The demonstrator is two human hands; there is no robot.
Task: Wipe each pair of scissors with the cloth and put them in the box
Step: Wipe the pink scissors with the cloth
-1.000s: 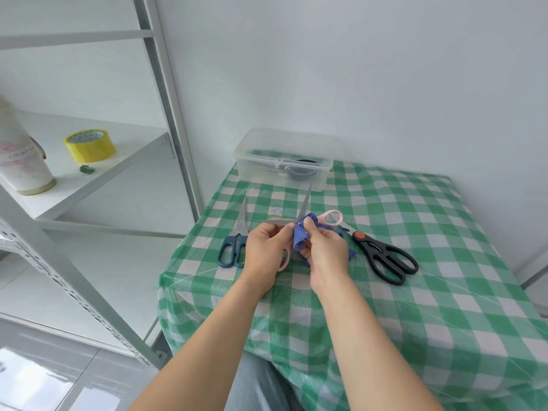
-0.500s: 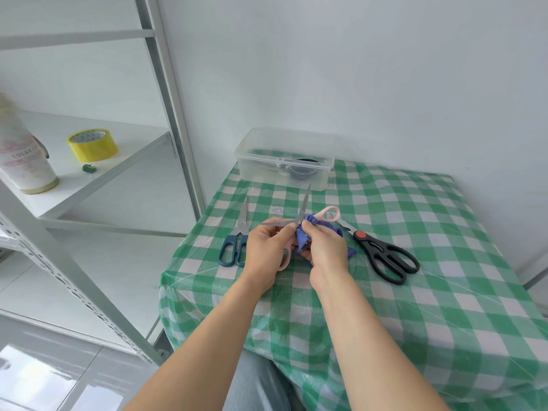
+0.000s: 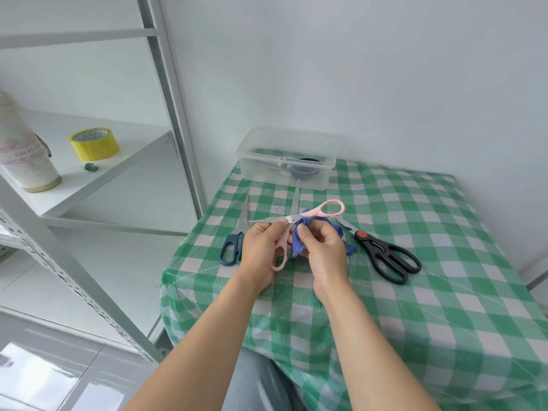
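Overhead, 2 bare hands hold pink scissors (image 3: pixel 296 218) and a blue cloth (image 3: pixel 299 237) above a green checked table (image 3: pixel 444 292).
The left hand (image 3: pixel 262 247) curls round the lower pink handle, thumb resting on a blade near the pivot; the blades are spread apart, 1 pointing left of that hand, 1 pointing away. The right hand (image 3: pixel 323 252) pinches the cloth between thumb and fingers, touching the scissors just below the pivot. Teal scissors (image 3: pixel 232 250) lie on the table just left of the left hand, partly hidden by it; black scissors (image 3: pixel 388 258) lie right of the right hand. Beyond both hands stands the clear box (image 3: pixel 258 166), with something dark inside.
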